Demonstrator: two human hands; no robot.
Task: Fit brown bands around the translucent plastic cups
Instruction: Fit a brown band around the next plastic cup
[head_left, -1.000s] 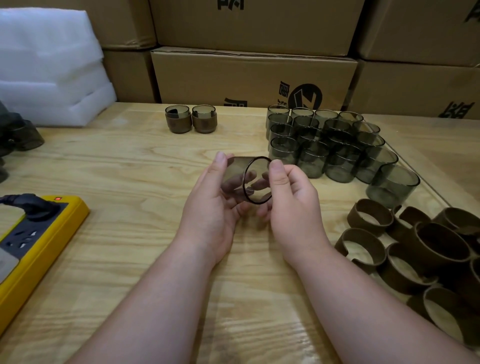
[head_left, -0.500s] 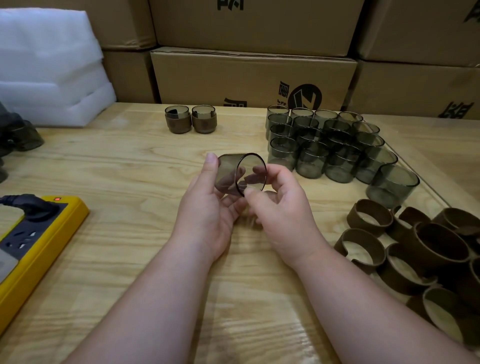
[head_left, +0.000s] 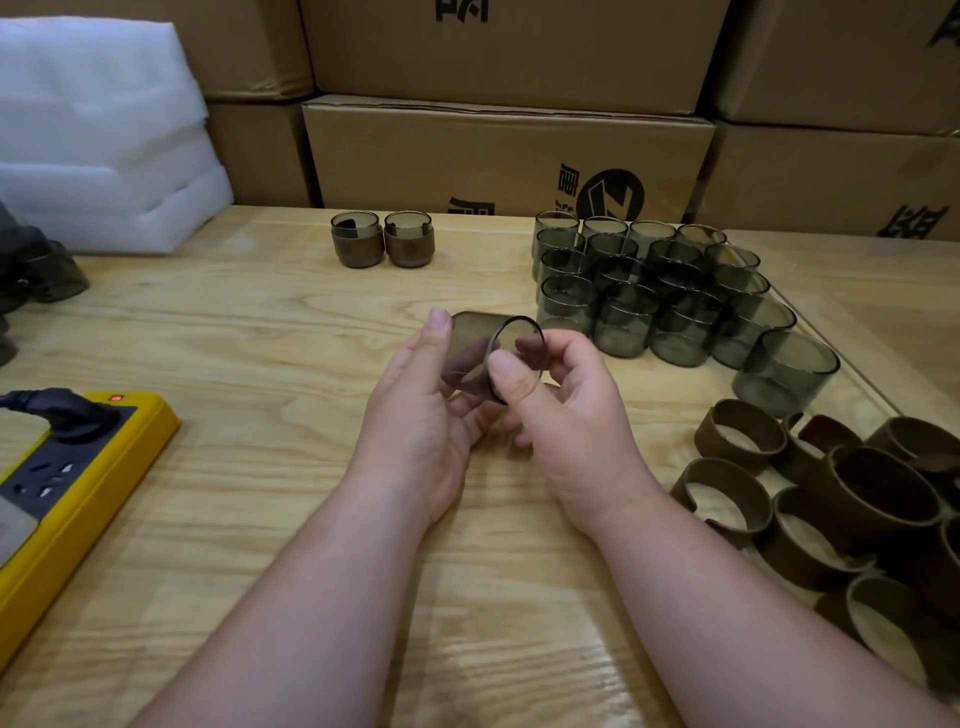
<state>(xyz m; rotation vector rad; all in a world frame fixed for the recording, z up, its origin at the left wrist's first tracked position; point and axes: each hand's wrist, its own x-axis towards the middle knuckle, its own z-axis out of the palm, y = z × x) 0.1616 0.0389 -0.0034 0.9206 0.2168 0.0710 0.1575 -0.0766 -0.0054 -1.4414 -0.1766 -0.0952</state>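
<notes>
**Cup turned in hands, no band on it**

Head view: since a second ago the right hand (head_left: 566, 410) has shifted its pinch on the rim; left hand (head_left: 431, 410) cradles the cup (head_left: 470, 353) above the surface (head_left: 260, 338). Bands (head_left: 737, 436) lie untouched right; banding likely next.

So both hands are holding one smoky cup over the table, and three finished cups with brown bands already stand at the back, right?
Not quite: the head view shows two banded cups at the back, not three. The rest holds: the left hand and right hand hold one translucent cup over the wooden table.
</notes>
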